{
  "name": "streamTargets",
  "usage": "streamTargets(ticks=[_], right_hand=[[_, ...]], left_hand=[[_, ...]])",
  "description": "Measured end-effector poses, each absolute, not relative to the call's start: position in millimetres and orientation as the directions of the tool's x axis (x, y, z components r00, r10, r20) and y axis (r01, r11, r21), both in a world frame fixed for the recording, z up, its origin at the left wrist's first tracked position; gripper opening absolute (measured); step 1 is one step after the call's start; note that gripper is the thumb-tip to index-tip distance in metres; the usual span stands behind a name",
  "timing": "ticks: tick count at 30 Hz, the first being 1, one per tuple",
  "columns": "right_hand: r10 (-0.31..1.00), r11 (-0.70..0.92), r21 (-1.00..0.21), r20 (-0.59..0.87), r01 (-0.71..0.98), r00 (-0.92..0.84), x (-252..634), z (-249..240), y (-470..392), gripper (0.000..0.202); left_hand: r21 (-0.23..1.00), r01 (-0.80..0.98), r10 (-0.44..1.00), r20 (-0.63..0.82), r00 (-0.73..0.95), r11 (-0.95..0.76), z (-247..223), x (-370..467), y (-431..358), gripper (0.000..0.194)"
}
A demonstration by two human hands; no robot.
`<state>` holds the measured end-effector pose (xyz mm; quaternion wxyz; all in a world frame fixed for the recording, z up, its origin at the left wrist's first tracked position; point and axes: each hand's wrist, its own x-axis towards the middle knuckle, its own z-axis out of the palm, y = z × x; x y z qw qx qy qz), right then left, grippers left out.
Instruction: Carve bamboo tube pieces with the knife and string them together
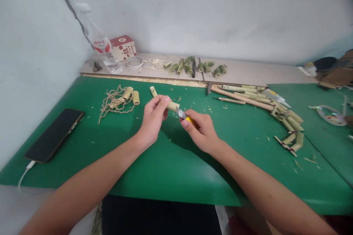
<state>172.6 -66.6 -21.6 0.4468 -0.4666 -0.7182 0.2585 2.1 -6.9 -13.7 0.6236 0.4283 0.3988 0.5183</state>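
Note:
My left hand [153, 117] is closed around a pale bamboo tube [173, 106], whose right end sticks out past the fingers. In my right hand [200, 129] is a utility knife [191, 120] with a yellow body and grey front. Its blade is at the tube's right end; whether it cuts in I cannot tell. Just beyond my left hand a short bamboo piece with a drawn smiling face [153, 91] shows, its lower part hidden by the hand. Left of that, brown cord [104, 109] lies tangled around several short bamboo tubes [136, 97].
A phone [53, 136] on a white cable lies at left. Along the back ledge are a water bottle [103, 49], a red-white box [124, 47], tape rolls [134, 62] and green bamboo pieces [200, 67]. A hammer [242, 96] and jointed bamboo sections [294, 125] lie right on the green tabletop [171, 176].

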Motion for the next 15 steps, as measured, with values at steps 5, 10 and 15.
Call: streamTargets(ticks=[5, 10, 15], right_hand=[[0.895, 0.445, -0.778, 0.396, 0.444, -0.203, 173.5, -21.2, -66.1, 0.034], [0.888, 0.460, -0.778, 0.400, 0.428, -0.226, 173.8, -21.1, -66.8, 0.035], [0.878, 0.478, -0.781, 0.419, 0.400, -0.231, 173.0, -20.8, -66.9, 0.040]], left_hand=[[0.940, -0.321, 0.982, -0.061, 0.180, 0.117, -11.7, 3.3, -10.2, 0.038], [0.937, -0.338, 0.977, -0.013, 0.211, 0.086, -11.1, 1.0, -10.2, 0.042], [0.937, -0.347, 0.967, 0.048, 0.252, 0.044, -15.8, -1.5, -8.2, 0.050]])
